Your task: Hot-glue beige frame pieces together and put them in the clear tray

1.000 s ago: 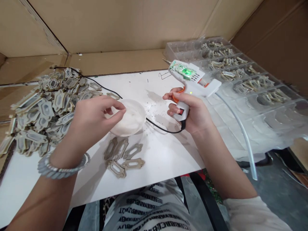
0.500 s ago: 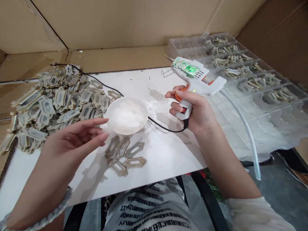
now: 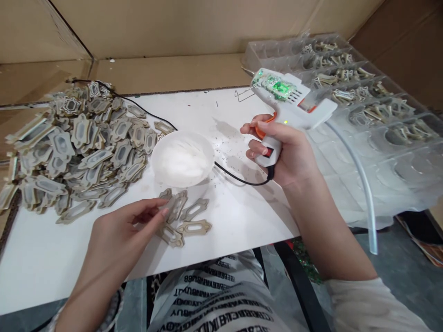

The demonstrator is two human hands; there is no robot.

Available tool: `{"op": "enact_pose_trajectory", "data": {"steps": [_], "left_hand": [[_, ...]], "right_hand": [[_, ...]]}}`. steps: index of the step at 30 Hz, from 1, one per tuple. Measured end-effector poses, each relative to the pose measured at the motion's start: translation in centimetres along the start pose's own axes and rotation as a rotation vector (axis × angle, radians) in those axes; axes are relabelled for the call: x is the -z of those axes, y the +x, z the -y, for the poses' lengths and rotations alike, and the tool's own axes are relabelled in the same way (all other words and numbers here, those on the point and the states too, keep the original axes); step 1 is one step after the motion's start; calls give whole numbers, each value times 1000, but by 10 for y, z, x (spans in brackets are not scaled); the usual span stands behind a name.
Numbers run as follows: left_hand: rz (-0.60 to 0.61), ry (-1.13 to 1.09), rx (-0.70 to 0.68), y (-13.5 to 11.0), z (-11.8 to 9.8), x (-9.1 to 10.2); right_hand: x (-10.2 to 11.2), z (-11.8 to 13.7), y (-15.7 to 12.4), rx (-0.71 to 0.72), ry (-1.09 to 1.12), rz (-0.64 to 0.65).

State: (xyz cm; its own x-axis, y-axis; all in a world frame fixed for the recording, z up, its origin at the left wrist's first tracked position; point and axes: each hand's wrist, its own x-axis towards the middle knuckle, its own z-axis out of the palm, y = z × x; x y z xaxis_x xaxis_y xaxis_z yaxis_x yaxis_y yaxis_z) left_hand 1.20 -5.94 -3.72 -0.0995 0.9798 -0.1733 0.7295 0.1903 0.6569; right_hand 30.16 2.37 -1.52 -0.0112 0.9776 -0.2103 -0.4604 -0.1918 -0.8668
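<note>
My right hand [image 3: 287, 147] is wrapped round the handle of a white hot glue gun [image 3: 294, 99] with an orange trigger and green glitter on its body. Its nozzle points to the back left, and a clear glue stick [image 3: 362, 170] sticks out behind, drooping down. My left hand [image 3: 134, 226] has thumb and index finger closed on a small grey frame-shaped piece [image 3: 167, 194] on the white table; the fingers partly hide it. Beside it lie several like pieces [image 3: 194, 227]. Just behind them stands a white bowl [image 3: 157, 173] with something white inside.
At the left, a large heap of frame-shaped pieces [image 3: 93, 143] covers the table [image 3: 86, 258]. A clear compartment tray [image 3: 377, 161] at the right holds more pieces in its back sections. A black cord [image 3: 148, 110] runs behind the bowl to the glue gun. Cardboard walls [image 3: 180, 32] enclose the back.
My left hand has moved from beside the bowl down and right, onto the small group of pieces, and its fingers have closed on one. My right hand still holds the glue gun.
</note>
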Motion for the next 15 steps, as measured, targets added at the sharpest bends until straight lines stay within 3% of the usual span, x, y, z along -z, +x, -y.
{"op": "enact_pose_trajectory", "data": {"steps": [8,15], "left_hand": [[89,101,-77,8,-15,-4],[89,132,-169,13,-20,-1]], "right_hand": [[-2,0,-1,4,-15,-17],[-3,1,-2,2,-31,-29]]}}
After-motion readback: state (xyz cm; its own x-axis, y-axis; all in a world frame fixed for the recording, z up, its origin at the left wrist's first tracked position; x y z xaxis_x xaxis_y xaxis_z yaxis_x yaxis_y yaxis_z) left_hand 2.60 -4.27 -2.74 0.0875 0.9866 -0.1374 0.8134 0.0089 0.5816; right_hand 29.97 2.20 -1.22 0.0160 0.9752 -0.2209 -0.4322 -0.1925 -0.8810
